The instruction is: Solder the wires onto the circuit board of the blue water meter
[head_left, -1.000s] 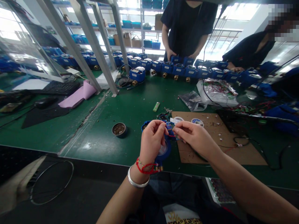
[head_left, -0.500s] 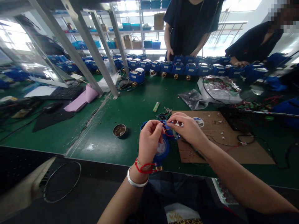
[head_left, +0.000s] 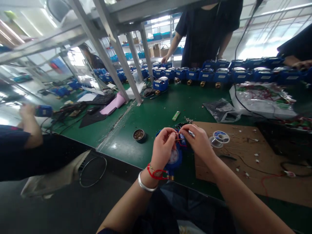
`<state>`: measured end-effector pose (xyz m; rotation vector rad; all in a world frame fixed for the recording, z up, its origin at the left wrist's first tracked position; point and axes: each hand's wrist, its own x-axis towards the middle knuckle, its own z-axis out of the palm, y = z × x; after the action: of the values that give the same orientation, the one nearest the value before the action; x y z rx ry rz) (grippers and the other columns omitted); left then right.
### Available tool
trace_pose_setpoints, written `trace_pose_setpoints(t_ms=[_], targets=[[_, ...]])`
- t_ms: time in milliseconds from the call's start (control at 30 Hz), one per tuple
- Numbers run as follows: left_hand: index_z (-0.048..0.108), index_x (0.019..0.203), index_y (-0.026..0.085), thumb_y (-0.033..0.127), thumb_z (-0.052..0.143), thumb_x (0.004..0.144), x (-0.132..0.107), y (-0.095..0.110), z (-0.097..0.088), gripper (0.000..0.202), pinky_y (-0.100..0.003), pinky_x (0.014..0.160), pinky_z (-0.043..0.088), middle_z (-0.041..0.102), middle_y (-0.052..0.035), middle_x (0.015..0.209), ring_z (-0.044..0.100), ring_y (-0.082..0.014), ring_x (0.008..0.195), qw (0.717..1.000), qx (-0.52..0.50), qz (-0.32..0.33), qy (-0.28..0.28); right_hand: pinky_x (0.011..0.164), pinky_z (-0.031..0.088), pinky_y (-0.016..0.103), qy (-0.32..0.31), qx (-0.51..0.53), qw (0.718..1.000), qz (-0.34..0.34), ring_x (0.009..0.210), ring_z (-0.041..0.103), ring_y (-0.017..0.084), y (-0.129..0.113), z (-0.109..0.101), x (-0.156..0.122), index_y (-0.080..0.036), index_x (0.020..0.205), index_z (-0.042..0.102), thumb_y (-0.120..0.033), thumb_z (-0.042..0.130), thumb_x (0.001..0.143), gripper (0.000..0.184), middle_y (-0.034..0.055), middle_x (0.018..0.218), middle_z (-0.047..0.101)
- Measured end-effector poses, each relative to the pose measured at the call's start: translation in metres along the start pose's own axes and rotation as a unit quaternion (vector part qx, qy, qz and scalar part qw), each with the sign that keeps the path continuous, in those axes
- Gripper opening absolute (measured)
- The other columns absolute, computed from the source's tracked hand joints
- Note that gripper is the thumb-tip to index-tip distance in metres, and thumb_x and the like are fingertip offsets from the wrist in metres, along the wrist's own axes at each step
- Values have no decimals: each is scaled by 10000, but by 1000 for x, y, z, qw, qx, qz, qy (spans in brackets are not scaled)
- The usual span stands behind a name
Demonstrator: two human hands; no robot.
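Note:
A blue water meter (head_left: pixel 175 158) with a round dial lies at the near edge of the green bench (head_left: pixel 156 117). Thin red wires (head_left: pixel 179 138) rise from its top. My left hand (head_left: pixel 162 150) is closed, pinching those wires from the left. My right hand (head_left: pixel 200 140) is closed too, pinching the same wires from the right, fingertips almost touching the left ones. A red cord and a silver bangle (head_left: pixel 145 185) circle my left wrist.
A brown cardboard sheet (head_left: pixel 251 159) with a solder spool (head_left: pixel 219 137) lies right of the meter. A small round tin (head_left: pixel 139 134) and a green lighter (head_left: pixel 175 115) sit nearby. Rows of blue meters (head_left: pixel 219 74) line the far side, where a person (head_left: pixel 207 29) stands. Another person's arm (head_left: pixel 29 123) shows at left.
The camera swung left and up, revealing a person at the left. Both hands kept pinching the red wires over the meter, with the right hand closing in slightly.

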<state>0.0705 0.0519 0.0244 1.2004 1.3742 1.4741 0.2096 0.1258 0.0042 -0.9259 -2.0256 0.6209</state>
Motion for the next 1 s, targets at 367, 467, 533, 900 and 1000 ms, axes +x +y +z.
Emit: trace_pose_setpoints(t_ms=[367, 467, 533, 900, 1000], targets=[[569, 1197, 197, 225, 485, 918, -10, -16, -35, 293, -286, 795, 504, 555, -98, 1248, 564, -92, 709, 920, 334, 162, 127, 786, 443, 297, 80, 72, 993, 38, 835, 602, 168, 12, 13, -10, -205, 964, 632, -265, 628, 860, 120, 11, 892, 658], [512, 1233, 167, 212, 489, 894, 3, -47, -81, 343, -348, 938, 476, 527, -128, 1283, 605, -152, 925, 884, 402, 107, 215, 799, 440, 306, 83, 78, 993, 21, 855, 587, 174, 12, 14, -12, -201, 905, 631, -234, 612, 865, 55, 17, 889, 652], [445, 1300, 127, 216, 559, 833, 14, -72, -112, 489, -414, 1047, 409, 471, -172, 1352, 551, -229, 1149, 873, 432, 40, 222, 807, 441, 321, 89, 85, 992, 14, 858, 578, 183, 11, 15, -13, -197, 908, 630, -212, 596, 869, 54, 24, 881, 648], [293, 1422, 117, 339, 761, 672, 31, -122, -144, 911, -518, 1130, 286, 450, -218, 1398, 393, -358, 1347, 890, 403, -7, 214, 795, 451, 339, 110, 118, 987, 2, 848, 569, 188, 8, 16, -16, -189, 893, 645, -192, 606, 874, 43, 28, 869, 656], [306, 1412, 168, 342, 752, 698, 26, -103, -138, 860, -492, 1088, 368, 509, -174, 1333, 492, -319, 1269, 899, 378, 13, 221, 812, 449, 341, 110, 120, 987, -8, 869, 571, 190, 8, 15, -16, -191, 889, 643, -185, 610, 874, 37, 27, 887, 665]])
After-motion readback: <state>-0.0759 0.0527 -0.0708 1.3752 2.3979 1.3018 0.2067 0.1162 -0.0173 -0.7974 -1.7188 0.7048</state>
